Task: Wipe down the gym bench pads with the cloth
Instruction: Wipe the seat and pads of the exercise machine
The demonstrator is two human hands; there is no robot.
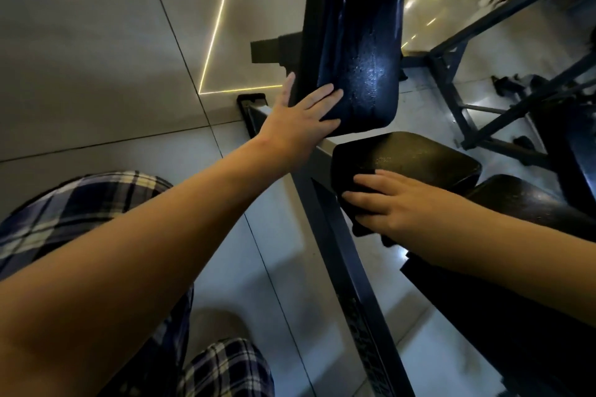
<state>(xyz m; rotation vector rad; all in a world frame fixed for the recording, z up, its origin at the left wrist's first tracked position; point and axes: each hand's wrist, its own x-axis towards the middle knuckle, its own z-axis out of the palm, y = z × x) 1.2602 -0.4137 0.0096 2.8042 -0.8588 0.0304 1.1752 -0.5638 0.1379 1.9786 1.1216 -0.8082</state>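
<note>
While flat on glossy back pad [364, 42], left hand [296, 119]; right hand [396, 203] flat on cloth [362, 228].

This is a gym or workout room. A long, dark upholstered back pad [361, 42] is mounted on a black metal frame [348, 267], with a shorter seat pad [412, 155] just below it, as on an adjustable weight bench. To the right of the back pad stand more angled metal frames [451, 80] and another dark pad [522, 200], and to its left spreads a glossy tiled floor [96, 74] mirroring strip lights [219, 19].
</note>
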